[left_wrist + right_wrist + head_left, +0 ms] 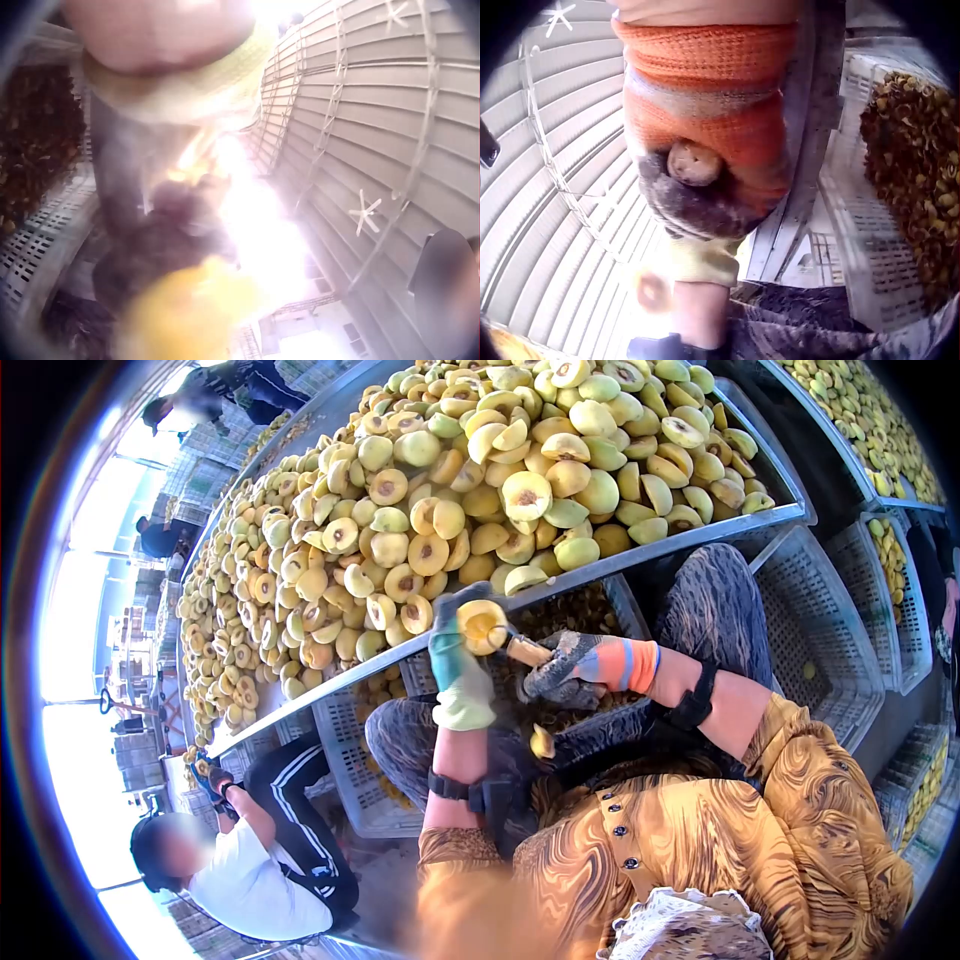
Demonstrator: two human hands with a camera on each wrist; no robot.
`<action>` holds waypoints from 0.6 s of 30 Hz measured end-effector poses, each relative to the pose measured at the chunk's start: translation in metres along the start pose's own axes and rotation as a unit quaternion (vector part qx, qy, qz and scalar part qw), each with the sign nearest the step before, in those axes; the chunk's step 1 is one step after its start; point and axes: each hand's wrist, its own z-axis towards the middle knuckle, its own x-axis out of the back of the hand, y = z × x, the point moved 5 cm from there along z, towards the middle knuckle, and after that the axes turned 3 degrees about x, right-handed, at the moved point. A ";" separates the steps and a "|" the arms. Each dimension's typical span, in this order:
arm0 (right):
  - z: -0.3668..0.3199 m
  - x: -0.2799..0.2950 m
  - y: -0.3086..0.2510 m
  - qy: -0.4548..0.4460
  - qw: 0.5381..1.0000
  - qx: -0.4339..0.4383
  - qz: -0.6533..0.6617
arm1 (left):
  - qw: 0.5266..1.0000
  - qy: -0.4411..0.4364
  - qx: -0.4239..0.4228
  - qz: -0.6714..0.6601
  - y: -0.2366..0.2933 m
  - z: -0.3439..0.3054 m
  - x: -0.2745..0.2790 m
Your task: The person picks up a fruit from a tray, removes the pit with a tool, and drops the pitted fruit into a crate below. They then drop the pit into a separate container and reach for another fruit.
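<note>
In the head view my left hand point(458, 678), in a green and pale glove with dark fingers, holds a halved yellow peach point(482, 626), its hollowed cut face up. My right hand point(575, 668), in a dark glove with an orange cuff, grips a wooden-handled tool point(530, 651). The tool's working end points at the peach half and is mostly hidden. The handle's round butt point(694, 163) shows in the curled hand in the right wrist view. A small yellow piece of fruit point(542, 742) appears below the hands, above my lap. The left wrist view is blurred and glaring.
A metal-rimmed table point(690, 546) heaped with peach halves point(430, 510) lies ahead. Beneath the hands is a crate of dark scraps point(915, 187). Pale plastic crates point(825, 630) stand to the right, another crate point(365, 800) to the left. A seated person point(255, 880) works at left.
</note>
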 end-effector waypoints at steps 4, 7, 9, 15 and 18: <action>0.032 0.037 0.032 0.225 0.961 -0.001 -0.160 | 0.993 -0.079 -0.031 -0.081 0.024 -0.010 0.008; 0.044 0.031 0.037 0.205 0.970 0.129 -0.024 | 0.994 -0.041 -0.091 -0.044 0.029 -0.011 0.024; 0.048 0.028 0.038 0.171 0.967 0.185 0.027 | 0.971 0.064 -0.218 0.077 0.059 -0.037 0.027; 0.038 0.019 0.029 0.107 0.985 0.135 0.000 | 0.373 0.340 -0.401 0.764 0.133 -0.095 0.065; 0.036 0.012 0.019 0.065 0.957 0.209 0.191 | 0.581 0.210 -0.336 0.711 0.131 -0.051 0.062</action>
